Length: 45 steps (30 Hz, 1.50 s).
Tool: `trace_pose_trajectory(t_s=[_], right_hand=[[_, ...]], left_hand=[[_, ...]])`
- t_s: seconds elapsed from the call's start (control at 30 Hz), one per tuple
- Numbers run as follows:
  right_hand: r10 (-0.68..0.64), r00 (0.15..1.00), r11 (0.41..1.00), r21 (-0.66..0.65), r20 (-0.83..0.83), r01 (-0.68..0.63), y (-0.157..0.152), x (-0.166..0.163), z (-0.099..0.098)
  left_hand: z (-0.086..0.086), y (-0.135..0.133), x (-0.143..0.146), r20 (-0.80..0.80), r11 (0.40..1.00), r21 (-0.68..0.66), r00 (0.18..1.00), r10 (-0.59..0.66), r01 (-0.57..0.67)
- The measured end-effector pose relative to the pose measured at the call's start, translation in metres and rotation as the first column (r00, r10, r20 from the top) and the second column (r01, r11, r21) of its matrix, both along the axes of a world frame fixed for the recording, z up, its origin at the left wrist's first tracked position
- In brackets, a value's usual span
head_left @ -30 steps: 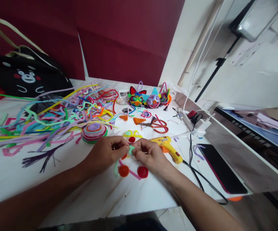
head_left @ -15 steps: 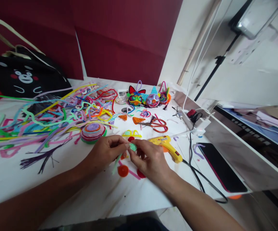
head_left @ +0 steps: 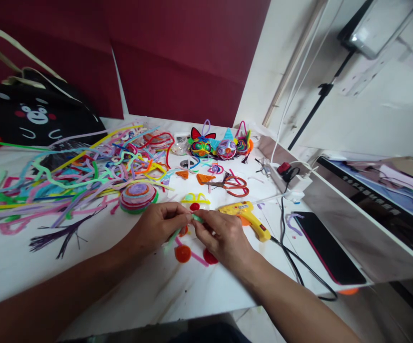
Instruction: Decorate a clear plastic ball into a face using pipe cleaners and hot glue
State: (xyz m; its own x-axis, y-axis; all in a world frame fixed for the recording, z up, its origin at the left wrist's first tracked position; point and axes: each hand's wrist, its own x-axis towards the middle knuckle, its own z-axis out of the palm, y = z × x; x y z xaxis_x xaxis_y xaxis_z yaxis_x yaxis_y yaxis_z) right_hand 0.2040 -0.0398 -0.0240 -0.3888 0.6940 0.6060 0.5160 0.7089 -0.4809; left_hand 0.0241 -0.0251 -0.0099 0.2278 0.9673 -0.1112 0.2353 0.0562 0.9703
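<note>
My left hand (head_left: 156, 226) and my right hand (head_left: 224, 236) meet over the white table (head_left: 20, 267), both pinching a light green pipe cleaner (head_left: 196, 218) that is partly wound into a small coil; its loose tail (head_left: 171, 239) hangs down to the left. Under my hands lie an orange coiled disc (head_left: 183, 253), a red disc (head_left: 209, 257) and a pink pipe cleaner piece (head_left: 195, 256). Another red disc (head_left: 194, 206) lies just beyond my fingers.
A heap of coloured pipe cleaners (head_left: 77, 176) covers the left. A striped coiled dome (head_left: 137, 196), yellow glue gun (head_left: 247, 216), red scissors (head_left: 235, 185), finished figures (head_left: 220, 145), a power strip (head_left: 290, 181), a phone (head_left: 326, 247) and a black bag (head_left: 35, 116) surround my hands.
My hands have turned the green coil a little and shifted slightly up; my right hand now covers part of the red disc. The rest lies unchanged.
</note>
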Motion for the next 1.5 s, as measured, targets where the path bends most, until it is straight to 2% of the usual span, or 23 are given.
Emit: trace_pose_trajectory(t_s=[0.27,0.37,0.5,0.67,0.8,0.97,1.03,1.1,1.2,1.33,1.4,1.5], right_hand=[[0.012,1.0,1.0,-0.015,0.016,-0.012,-0.001,0.001,0.0],[0.009,0.995,0.993,-0.118,-0.1,-0.021,-0.003,0.0,-0.001],[-0.011,0.971,0.958,-0.281,-0.238,-0.058,-0.008,-0.003,0.003],[-0.03,0.956,0.947,-0.314,-0.291,-0.066,-0.012,-0.004,0.011],[-0.023,0.947,0.911,-0.397,-0.321,-0.113,-0.014,-0.001,0.013],[0.014,0.962,0.922,-0.369,-0.272,-0.118,-0.014,0.002,0.015],[-0.001,0.956,0.899,-0.418,-0.294,-0.128,-0.012,0.001,0.015],[-0.025,0.943,0.848,-0.506,-0.332,-0.156,-0.011,-0.001,0.014],[-0.052,0.929,0.791,-0.582,-0.367,-0.186,-0.007,0.001,0.013],[-0.172,0.917,0.837,-0.544,-0.359,-0.055,0.001,0.01,0.016],[-0.221,0.929,0.852,-0.522,-0.296,0.036,0.003,0.015,0.02],[-0.226,0.965,0.869,-0.475,-0.131,0.139,0.002,0.024,0.03]], left_hand=[[0.003,-0.001,0.001,0.006,0.999,0.025,0.999,-0.045,0.045],[0.004,-0.003,0.002,0.023,0.995,0.082,0.998,-0.06,0.058],[0.009,-0.009,0.003,-0.051,0.985,0.157,0.997,-0.065,0.072],[0.013,-0.013,0.002,-0.125,0.967,0.237,0.99,-0.065,0.094],[0.013,-0.014,0.001,-0.132,0.951,0.279,0.986,-0.1,0.134],[0.009,-0.014,0.001,-0.163,0.937,0.317,0.982,-0.098,0.146],[0.007,-0.012,0.0,-0.158,0.942,0.295,0.981,-0.117,0.16],[0.005,-0.008,-0.002,-0.118,0.962,0.226,0.984,-0.133,0.157],[0.004,0.0,-0.005,-0.018,0.991,0.104,0.996,-0.085,0.087],[0.005,0.009,-0.006,0.09,0.998,-0.029,0.995,0.049,-0.047],[0.005,0.011,-0.005,0.134,0.992,-0.094,0.986,0.095,-0.082],[0.006,0.012,-0.004,0.181,0.982,-0.159,0.975,0.13,-0.101]])
